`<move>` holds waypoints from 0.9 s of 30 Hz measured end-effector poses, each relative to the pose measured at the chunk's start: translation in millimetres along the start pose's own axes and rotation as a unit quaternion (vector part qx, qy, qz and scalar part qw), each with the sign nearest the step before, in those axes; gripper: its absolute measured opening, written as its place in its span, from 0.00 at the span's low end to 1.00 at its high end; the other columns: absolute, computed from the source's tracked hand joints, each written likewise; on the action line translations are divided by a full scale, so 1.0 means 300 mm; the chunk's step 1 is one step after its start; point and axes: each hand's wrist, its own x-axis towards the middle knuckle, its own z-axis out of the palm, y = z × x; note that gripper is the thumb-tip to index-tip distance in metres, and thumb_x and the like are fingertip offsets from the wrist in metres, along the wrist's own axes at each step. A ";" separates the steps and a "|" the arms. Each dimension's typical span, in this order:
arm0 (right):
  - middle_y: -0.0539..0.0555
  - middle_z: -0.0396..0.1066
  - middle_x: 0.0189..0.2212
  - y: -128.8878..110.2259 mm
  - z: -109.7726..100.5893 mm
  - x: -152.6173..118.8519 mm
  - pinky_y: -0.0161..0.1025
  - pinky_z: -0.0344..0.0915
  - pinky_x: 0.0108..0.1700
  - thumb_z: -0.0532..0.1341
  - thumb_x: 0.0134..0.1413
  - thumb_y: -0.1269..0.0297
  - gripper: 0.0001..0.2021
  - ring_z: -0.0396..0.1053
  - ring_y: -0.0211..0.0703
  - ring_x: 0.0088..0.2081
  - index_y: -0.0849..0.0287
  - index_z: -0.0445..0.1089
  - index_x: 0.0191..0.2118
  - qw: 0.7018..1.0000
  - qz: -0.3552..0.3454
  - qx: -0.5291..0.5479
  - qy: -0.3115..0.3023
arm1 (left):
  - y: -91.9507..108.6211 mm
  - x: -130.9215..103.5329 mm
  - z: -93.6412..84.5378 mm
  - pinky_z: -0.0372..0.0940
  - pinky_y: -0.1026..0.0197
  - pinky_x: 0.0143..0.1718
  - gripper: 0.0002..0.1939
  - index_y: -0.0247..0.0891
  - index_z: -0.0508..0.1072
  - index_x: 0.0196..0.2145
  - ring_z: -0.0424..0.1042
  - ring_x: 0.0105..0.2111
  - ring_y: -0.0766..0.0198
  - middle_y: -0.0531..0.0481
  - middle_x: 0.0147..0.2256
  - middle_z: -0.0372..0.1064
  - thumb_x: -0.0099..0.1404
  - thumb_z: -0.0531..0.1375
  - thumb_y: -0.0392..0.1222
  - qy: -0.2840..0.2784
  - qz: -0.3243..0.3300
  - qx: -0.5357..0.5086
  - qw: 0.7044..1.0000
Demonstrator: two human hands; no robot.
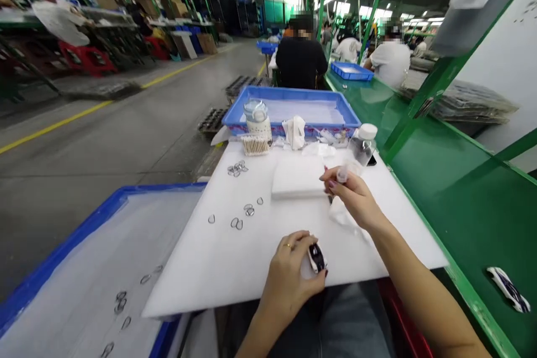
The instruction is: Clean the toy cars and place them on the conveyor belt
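My left hand (pixel 291 265) is closed round a small black-and-white toy car (pixel 318 257) at the front edge of the white foam sheet (pixel 201 268). Thumb and fingers grip its two ends. Farther up to the right, my right hand (pixel 350 193) is closed on a small tube with a translucent end (pixel 342 174); its lower part is hidden by the fingers. Beneath that hand lies a crumpled white tissue (pixel 342 213), with a white foam block (pixel 297 179) to its left. Several thin dark rings (pixel 237 224) are scattered on the left of the sheet.
Along the back stand a box of cotton swabs (pixel 255 146), a jar (pixel 258 117), a white-capped bottle (pixel 364 142) and a blue tray (pixel 293 95). Another blue-rimmed tray (pixel 138 224) is at left. A second car (pixel 508 290) lies on the green bench (pixel 453 207). People sit ahead.
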 end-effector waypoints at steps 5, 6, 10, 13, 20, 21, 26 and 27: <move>0.52 0.60 0.29 0.050 0.058 -0.224 0.42 0.61 0.33 0.54 0.58 0.36 0.24 0.57 0.42 0.29 0.55 0.67 0.38 0.993 0.046 0.105 0.004 | 0.044 -0.006 0.019 0.73 0.47 0.46 0.21 0.41 0.75 0.43 0.75 0.43 0.51 0.45 0.43 0.76 0.48 0.66 0.35 0.019 -0.023 -0.034 0.999; 0.52 0.60 0.30 0.058 0.067 -0.246 0.42 0.60 0.33 0.53 0.57 0.35 0.26 0.57 0.42 0.29 0.56 0.67 0.36 0.993 0.057 0.105 0.007 | 0.046 -0.007 0.021 0.73 0.47 0.46 0.20 0.40 0.75 0.42 0.75 0.43 0.52 0.45 0.43 0.76 0.50 0.66 0.35 0.028 -0.029 -0.035 0.999; 0.50 0.55 0.23 0.058 0.085 -0.263 0.42 0.55 0.29 0.49 0.50 0.26 0.33 0.53 0.42 0.25 0.55 0.66 0.29 0.986 0.039 0.162 0.025 | 0.045 -0.008 0.025 0.73 0.48 0.46 0.17 0.40 0.77 0.42 0.76 0.43 0.53 0.46 0.42 0.77 0.52 0.66 0.36 0.038 -0.035 -0.043 0.998; 0.49 0.52 0.20 0.055 0.095 -0.247 0.41 0.52 0.28 0.51 0.51 0.26 0.33 0.51 0.40 0.23 0.55 0.61 0.23 0.985 0.060 0.143 0.078 | 0.044 -0.004 0.028 0.73 0.49 0.45 0.16 0.39 0.77 0.41 0.76 0.42 0.54 0.46 0.41 0.77 0.52 0.65 0.36 0.052 -0.035 -0.039 0.997; 0.47 0.43 0.15 -0.074 0.101 -0.221 0.42 0.51 0.25 0.33 0.51 0.23 0.38 0.46 0.39 0.19 0.54 0.51 0.18 0.970 0.045 0.228 0.069 | 0.047 0.000 0.033 0.73 0.49 0.44 0.15 0.40 0.77 0.41 0.75 0.41 0.54 0.47 0.41 0.77 0.54 0.65 0.36 0.055 -0.039 -0.036 0.997; 0.47 0.41 0.14 -0.099 0.104 -0.215 0.41 0.50 0.23 0.32 0.51 0.22 0.37 0.43 0.38 0.18 0.54 0.48 0.17 0.962 0.033 0.262 0.063 | 0.047 0.000 0.034 0.73 0.50 0.44 0.15 0.40 0.77 0.41 0.75 0.41 0.54 0.47 0.41 0.77 0.54 0.65 0.37 0.058 -0.041 -0.035 0.997; 0.45 0.37 0.11 -0.118 0.143 -0.193 0.38 0.43 0.20 0.39 0.52 0.24 0.36 0.37 0.35 0.16 0.53 0.44 0.15 0.926 0.045 0.369 0.064 | 0.046 0.000 0.041 0.73 0.51 0.41 0.14 0.41 0.77 0.39 0.76 0.39 0.55 0.49 0.39 0.77 0.52 0.66 0.38 0.072 -0.041 -0.023 0.996; 0.45 0.37 0.11 -0.107 0.151 -0.191 0.38 0.42 0.20 0.40 0.52 0.25 0.36 0.37 0.35 0.16 0.54 0.44 0.15 0.921 0.046 0.381 0.068 | 0.046 0.000 0.041 0.73 0.51 0.41 0.14 0.40 0.77 0.39 0.76 0.39 0.55 0.48 0.39 0.77 0.52 0.67 0.38 0.073 -0.039 -0.023 0.996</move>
